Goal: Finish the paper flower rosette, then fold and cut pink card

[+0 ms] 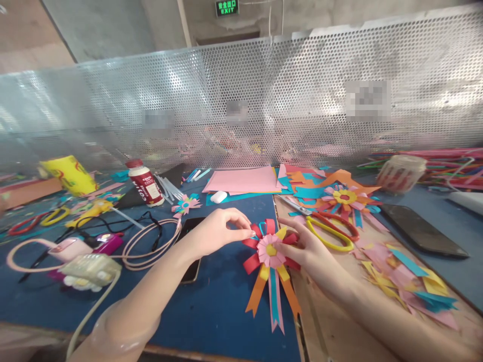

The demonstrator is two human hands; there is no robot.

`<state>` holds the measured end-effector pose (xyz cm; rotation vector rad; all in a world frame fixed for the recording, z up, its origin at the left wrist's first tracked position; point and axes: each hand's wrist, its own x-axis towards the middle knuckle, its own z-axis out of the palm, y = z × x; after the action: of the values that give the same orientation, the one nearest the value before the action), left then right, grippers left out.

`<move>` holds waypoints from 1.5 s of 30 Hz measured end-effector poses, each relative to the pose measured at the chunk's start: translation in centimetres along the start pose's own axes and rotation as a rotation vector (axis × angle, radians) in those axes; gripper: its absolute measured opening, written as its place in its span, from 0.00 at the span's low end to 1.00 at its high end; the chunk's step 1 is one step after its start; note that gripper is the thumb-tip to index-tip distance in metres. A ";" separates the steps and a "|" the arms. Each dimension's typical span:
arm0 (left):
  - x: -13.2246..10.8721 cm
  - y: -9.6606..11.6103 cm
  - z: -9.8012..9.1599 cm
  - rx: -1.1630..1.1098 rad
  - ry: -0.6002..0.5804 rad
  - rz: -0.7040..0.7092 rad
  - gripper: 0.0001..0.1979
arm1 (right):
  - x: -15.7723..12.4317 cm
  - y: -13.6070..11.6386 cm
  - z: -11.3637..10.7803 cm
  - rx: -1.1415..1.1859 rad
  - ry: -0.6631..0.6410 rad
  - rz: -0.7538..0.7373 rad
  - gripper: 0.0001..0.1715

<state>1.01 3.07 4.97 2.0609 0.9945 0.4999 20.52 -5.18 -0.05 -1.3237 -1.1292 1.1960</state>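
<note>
A paper flower rosette (270,250) with a pink pleated centre, yellow middle, red loops and forked orange, pink and blue tails hangs or lies at the edge of the blue table, between my two hands. My left hand (219,232) pinches its upper left side, where a red loop and a bit of blue paper show. On the other side, my right hand (309,246) grips the rosette, its thumb against the pink pleats and the index finger reaching behind the top. Right of that hand lie scissors (332,245) with yellow and red handles.
A second rosette (343,197) lies among orange and blue paper. Pink sheets (245,180), a white eraser-like piece (219,196) and a red bottle (145,183) stand behind. Cables (151,246) and a power strip (90,271) fill the left; a phone (422,229) lies right. A perforated metal screen (264,100) closes the back.
</note>
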 end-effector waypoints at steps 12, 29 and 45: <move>-0.1 0.0 0.3 -0.187 -0.040 -0.102 0.10 | 0.2 0.3 -0.2 -0.008 -0.005 -0.013 0.41; 0.0 0.2 -0.5 -0.207 0.047 -0.121 0.14 | 0.2 0.1 0.0 0.012 -0.002 -0.007 0.40; 0.0 -4.8 -4.4 0.809 -0.109 -0.160 0.09 | 0.1 0.0 0.0 0.020 0.024 -0.013 0.39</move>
<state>-4.03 7.03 3.96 2.6253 1.4344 -0.1410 20.52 -5.05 -0.11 -1.3105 -1.1045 1.1769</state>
